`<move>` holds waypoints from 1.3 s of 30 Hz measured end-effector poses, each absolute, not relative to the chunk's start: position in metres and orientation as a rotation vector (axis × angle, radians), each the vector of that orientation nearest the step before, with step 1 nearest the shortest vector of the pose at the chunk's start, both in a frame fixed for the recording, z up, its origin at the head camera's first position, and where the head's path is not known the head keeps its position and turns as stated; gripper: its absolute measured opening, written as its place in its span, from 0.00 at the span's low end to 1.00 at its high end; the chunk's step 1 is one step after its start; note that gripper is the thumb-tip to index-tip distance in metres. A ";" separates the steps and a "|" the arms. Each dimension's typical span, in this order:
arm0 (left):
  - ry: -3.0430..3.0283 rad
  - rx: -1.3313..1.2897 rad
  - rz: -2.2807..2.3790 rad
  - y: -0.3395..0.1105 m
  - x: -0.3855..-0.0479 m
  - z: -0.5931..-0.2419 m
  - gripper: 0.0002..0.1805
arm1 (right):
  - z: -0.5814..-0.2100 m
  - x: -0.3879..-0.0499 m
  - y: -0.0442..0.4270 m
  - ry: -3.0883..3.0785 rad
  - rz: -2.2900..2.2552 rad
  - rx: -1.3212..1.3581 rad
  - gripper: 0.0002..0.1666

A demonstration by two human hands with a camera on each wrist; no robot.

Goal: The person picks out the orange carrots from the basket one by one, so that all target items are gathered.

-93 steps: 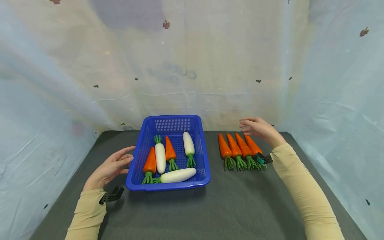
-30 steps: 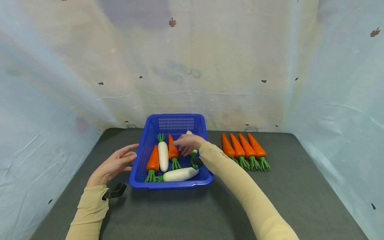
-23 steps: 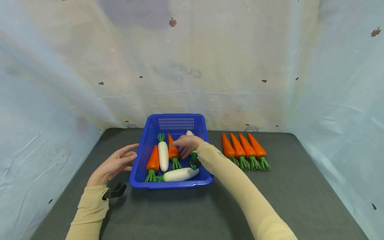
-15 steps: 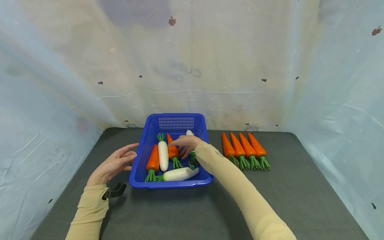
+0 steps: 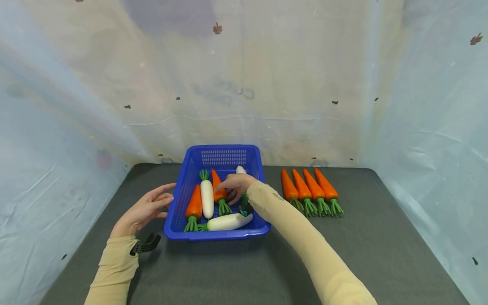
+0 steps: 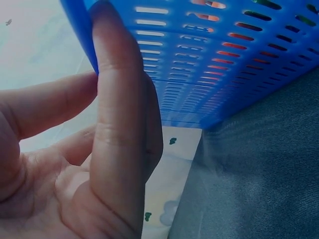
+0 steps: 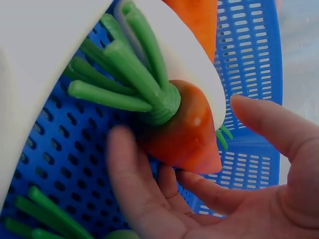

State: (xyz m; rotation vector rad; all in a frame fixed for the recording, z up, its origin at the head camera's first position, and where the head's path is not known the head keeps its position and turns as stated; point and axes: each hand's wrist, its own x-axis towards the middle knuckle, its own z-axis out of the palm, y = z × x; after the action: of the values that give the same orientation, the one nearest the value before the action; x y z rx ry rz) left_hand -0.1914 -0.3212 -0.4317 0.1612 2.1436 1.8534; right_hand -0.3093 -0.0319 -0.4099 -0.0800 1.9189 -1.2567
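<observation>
My left hand (image 5: 145,207) lies against the left side of a blue perforated basket (image 5: 217,235), its fingertips at the rim in the left wrist view. My right hand (image 5: 238,186) is inside the basket, over the middle carrot (image 5: 219,192). In the right wrist view its fingers (image 7: 134,184) lie along that carrot's side, and the thumb stands apart from it. Also in the basket are another carrot (image 5: 194,203), an upright-lying white radish (image 5: 207,199), a crosswise white radish (image 5: 228,222) and a third white radish (image 5: 241,169), mostly hidden by the right hand.
Several orange carrots (image 5: 314,186) with green stems lie side by side on the dark grey table (image 5: 228,267), right of the basket. Pale plastic sheeting (image 5: 267,84) hangs behind and at both sides.
From above the carrots at right, my right hand has come into the basket. Lately the middle carrot's tip has shifted slightly left under it. My left hand keeps its place by the basket.
</observation>
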 end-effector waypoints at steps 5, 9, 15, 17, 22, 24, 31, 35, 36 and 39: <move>2.147 0.147 1.851 -0.320 -0.192 -0.430 0.36 | -0.410 -0.309 -0.032 1.900 -1.257 -0.109 0.29; 2.142 0.129 1.853 -0.320 -0.192 -0.429 0.36 | -0.410 -0.310 -0.032 1.909 -1.243 -0.149 0.16; 2.141 0.140 1.853 -0.320 -0.193 -0.430 0.36 | -0.410 -0.309 -0.032 1.875 -1.306 -0.116 0.19; 2.138 0.142 1.854 -0.319 -0.193 -0.430 0.36 | -0.409 -0.308 -0.032 1.875 -1.302 -0.127 0.18; 2.131 0.159 1.859 -0.320 -0.192 -0.431 0.36 | -0.402 -0.308 -0.030 1.867 -1.284 -0.171 0.11; 2.131 0.172 1.862 -0.321 -0.192 -0.431 0.35 | -0.400 -0.310 -0.029 1.859 -1.296 -0.174 0.15; 2.138 0.212 1.857 -0.322 -0.193 -0.435 0.34 | -0.387 -0.315 -0.017 1.780 -1.446 -0.128 0.33; 2.106 0.222 1.889 -0.322 -0.193 -0.436 0.33 | -0.373 -0.315 -0.003 1.723 -1.532 -0.123 0.33; 2.100 0.229 1.894 -0.322 -0.193 -0.436 0.33 | -0.369 -0.315 0.001 1.717 -1.546 -0.133 0.33; 2.089 0.222 1.913 -0.321 -0.193 -0.437 0.33 | -0.360 -0.314 0.016 1.691 -1.594 -0.149 0.35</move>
State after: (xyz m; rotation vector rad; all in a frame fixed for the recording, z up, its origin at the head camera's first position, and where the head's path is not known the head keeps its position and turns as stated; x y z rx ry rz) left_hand -0.1926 -0.3215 -0.4374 0.2217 2.0889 1.9133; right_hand -0.3138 0.0164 -0.3596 -0.1491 1.6912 -1.5939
